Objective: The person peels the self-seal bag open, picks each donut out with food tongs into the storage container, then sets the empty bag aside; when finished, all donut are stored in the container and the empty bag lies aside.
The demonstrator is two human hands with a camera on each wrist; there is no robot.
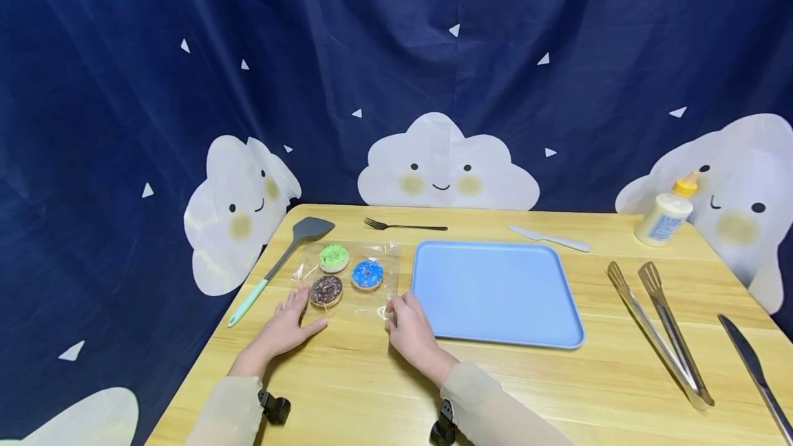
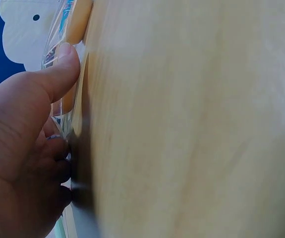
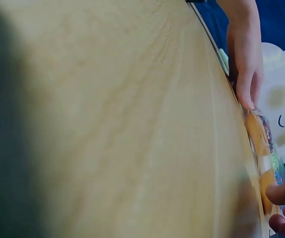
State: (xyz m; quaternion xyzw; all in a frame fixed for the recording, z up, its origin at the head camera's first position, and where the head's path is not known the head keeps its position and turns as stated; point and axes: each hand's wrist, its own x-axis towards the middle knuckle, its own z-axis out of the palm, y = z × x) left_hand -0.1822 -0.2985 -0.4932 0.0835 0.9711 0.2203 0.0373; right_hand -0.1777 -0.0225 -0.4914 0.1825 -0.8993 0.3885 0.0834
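Observation:
Three toy donuts lie in a clear plastic bag (image 1: 356, 303) on the table: a green one (image 1: 334, 257), a blue one (image 1: 367, 274) and a dark brown one (image 1: 326, 291). At the bag's near left edge, beside the brown donut, my left hand (image 1: 286, 327) rests with fingers mostly straight. Its thumb (image 2: 65, 74) shows against the bag in the left wrist view. My right hand (image 1: 411, 331) pinches the bag's near right corner, its fingers curled. In the right wrist view, the right thumb (image 3: 283, 192) is close beside the bagged donuts.
A blue tray (image 1: 495, 291) lies right of the bag. A spatula (image 1: 272, 270) is at the left, a black fork (image 1: 405, 227) and a white knife (image 1: 548, 237) at the back. To the right are a squeeze bottle (image 1: 665, 215), metal tongs (image 1: 663, 336) and a dark knife (image 1: 752, 363).

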